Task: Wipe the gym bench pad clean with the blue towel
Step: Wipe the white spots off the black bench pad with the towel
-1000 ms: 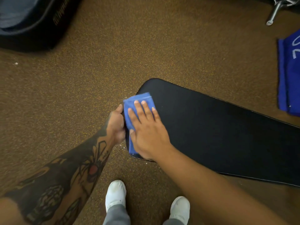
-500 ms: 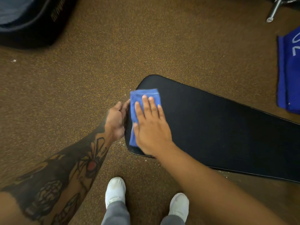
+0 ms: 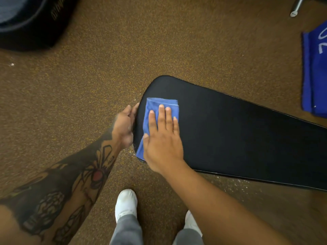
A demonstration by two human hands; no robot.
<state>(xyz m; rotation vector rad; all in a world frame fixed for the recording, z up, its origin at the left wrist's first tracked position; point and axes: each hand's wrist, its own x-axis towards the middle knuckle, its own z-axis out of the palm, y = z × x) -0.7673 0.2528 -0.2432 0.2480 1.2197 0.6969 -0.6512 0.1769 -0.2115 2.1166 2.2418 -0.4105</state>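
Right, from my feed the right hand (image 3: 163, 138) lies flat on the towel (image 3: 154, 106), fingers straight and close together, palm down. It presses the cloth rather than gripping it; nothing is curled round it. The towel is folded into a narrow blue strip and sits on the near left end of the pad (image 3: 238, 135), one short edge showing past the fingertips, the other corner reaching the pad's lower left rim under the heel of the hand.

The left hand (image 3: 124, 127) is at the pad's rounded end, just beside the towel. I see its fingers nearly straight, laid against the edge and touching it, holding nothing.

The pad is black and long, running off to the right of my view, above a brown speckled floor (image 3: 123, 59). Two white shoes (image 3: 126, 204) stand below the hands. Off at the right edge a darker blue cloth (image 3: 315, 71) with white marking lies on the floor, well apart from the pad. A black bag (image 3: 35, 23) fills the top left corner, and a metal leg (image 3: 295, 9) pokes in at the top right.
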